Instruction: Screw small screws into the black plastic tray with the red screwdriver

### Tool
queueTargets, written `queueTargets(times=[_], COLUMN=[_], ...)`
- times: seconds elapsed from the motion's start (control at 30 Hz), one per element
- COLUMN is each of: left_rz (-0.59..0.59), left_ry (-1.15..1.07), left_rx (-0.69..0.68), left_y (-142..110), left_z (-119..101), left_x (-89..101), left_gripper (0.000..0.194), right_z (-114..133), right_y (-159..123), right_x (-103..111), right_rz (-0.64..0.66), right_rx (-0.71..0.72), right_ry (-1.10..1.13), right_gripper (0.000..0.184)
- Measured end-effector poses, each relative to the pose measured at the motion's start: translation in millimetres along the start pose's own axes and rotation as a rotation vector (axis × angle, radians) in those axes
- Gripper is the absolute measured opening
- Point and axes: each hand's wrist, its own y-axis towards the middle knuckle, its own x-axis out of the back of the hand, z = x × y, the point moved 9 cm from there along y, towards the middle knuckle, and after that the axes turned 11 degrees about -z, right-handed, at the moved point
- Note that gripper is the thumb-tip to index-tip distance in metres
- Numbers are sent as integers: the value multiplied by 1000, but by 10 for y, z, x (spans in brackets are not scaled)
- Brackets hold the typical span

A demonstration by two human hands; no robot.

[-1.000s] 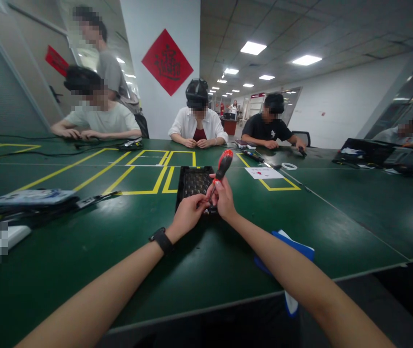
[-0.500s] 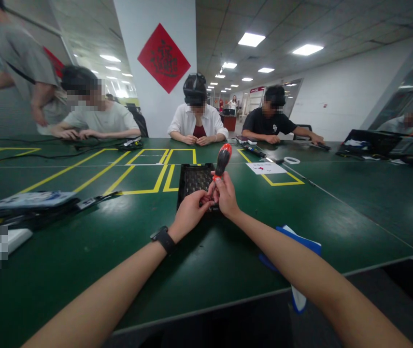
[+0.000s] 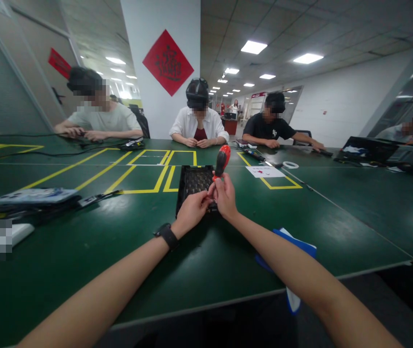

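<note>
A screwdriver (image 3: pixel 222 160) with a red and black handle stands nearly upright in my right hand (image 3: pixel 225 197), handle end up and leaning slightly right. My right fingers wrap its lower part. Close against them, the fingertips of my left hand (image 3: pixel 192 209) are pinched together near the screwdriver's shaft; what they hold, if anything, is too small to make out. Both hands are over the near end of a black tray (image 3: pixel 196 180) with rows of small compartments. The screwdriver's tip is hidden by my fingers.
A blue and white item (image 3: pixel 296 241) hangs over the table's near edge, by my right forearm. A flat device with cables (image 3: pixel 35 195) lies left. Yellow tape outlines (image 3: pixel 157 186), a white paper sheet (image 3: pixel 264 172) and a tape roll (image 3: pixel 291 165) are beyond. Several people sit opposite.
My hands and the screwdriver keep almost the same pose over the tray. The view has shifted slightly. A person walking at the far left has mostly left the picture.
</note>
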Motion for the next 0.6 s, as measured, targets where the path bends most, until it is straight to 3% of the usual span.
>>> queueTargets(times=[0.1,0.23,0.5,0.6], left_rz=[-53,-18,26,-17], left_ry=[-8,-65,16,60], left_rx=[46,95,-26,-53], left_y=[-19,-20,-44,-45], left_z=[38,108,28,-21], left_x=[49,31,2,38], left_gripper=[14,18,17,15], right_z=[-11,-28,-44,-19], right_y=[-4,3,-2,-9], right_x=[3,-3,-69,-47], right_rz=[-14,-9,74,45], right_rx=[1,-15,-24,17], right_ry=[8,19,51,37], right_gripper=[34,32,30,29])
